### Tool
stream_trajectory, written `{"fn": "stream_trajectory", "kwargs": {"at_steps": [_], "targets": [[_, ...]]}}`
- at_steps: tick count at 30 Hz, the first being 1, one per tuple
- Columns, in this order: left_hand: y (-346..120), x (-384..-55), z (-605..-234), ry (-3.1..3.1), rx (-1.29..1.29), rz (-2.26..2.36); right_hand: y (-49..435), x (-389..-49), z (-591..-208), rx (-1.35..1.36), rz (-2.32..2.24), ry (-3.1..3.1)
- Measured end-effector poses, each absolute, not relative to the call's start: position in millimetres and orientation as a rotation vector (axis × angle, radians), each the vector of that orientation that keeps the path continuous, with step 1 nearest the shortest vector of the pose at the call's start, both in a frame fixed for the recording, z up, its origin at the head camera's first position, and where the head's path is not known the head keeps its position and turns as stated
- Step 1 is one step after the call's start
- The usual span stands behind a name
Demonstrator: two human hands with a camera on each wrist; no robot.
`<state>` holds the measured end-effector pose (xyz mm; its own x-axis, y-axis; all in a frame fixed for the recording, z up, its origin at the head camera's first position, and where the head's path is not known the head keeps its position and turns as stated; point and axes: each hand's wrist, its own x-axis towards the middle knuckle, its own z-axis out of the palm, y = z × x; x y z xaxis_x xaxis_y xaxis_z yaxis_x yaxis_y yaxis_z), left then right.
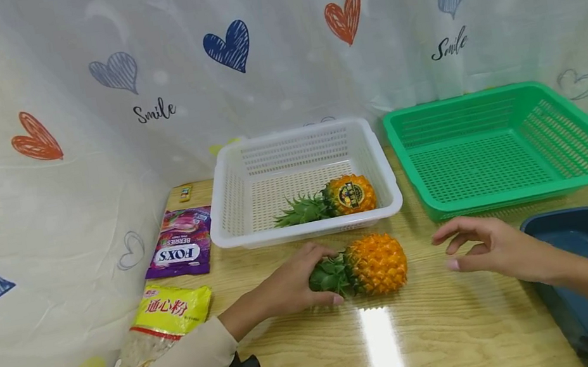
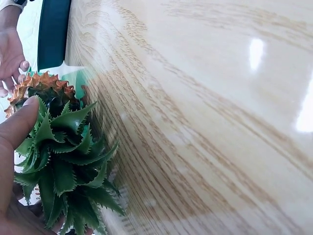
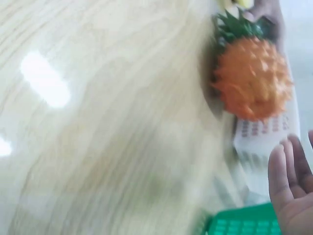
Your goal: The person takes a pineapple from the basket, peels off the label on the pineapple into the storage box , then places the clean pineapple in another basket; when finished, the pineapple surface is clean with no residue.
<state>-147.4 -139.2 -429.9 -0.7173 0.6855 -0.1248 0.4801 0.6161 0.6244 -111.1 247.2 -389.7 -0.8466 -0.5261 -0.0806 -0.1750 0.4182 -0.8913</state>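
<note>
My left hand [image 1: 299, 280] grips an orange pineapple [image 1: 378, 264] by its green leafy crown [image 2: 63, 161], thumb on one side and fingers on the other. The fruit lies sideways at the table's middle, its spiky body pointing right; whether it touches the tabletop I cannot tell. My right hand [image 1: 491, 248] hovers to the right of it, apart from the fruit, with loosely bent fingers [image 3: 281, 171] and nothing in them. Behind, a second pineapple [image 1: 350, 194] with a dark round label lies inside the white basket [image 1: 310, 230].
A green basket [image 1: 532, 194] stands at the back right, with a dark blue bin [image 1: 570, 216] in front, under my right forearm. At left lie a purple Fox's candy bag [image 1: 179, 243], a yellow-topped pasta bag [image 1: 171, 305] and a small yellow packet [image 1: 185, 193].
</note>
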Motion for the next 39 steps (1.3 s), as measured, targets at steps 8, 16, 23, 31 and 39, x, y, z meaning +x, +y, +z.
{"fn": "stream_trajectory", "kwargs": {"at_steps": [8,16,23,31,39], "targets": [[-139,-148,-429,2.485,0.911,0.800,223,-114,-403,-0.584,-1.464,2.345],[-140,-148,-429,2.479,0.901,0.815,200,-123,-416,-0.617,-1.437,2.382],[-142,-149,-431,2.474,0.898,0.819,183,-131,-423,-0.620,-1.437,2.340],[-141,-151,-433,2.488,0.933,0.812,173,-136,-424,-0.608,-1.465,2.312],[-140,-151,-433,2.483,0.922,0.820,162,-139,-423,-0.603,-1.495,2.241]]}}
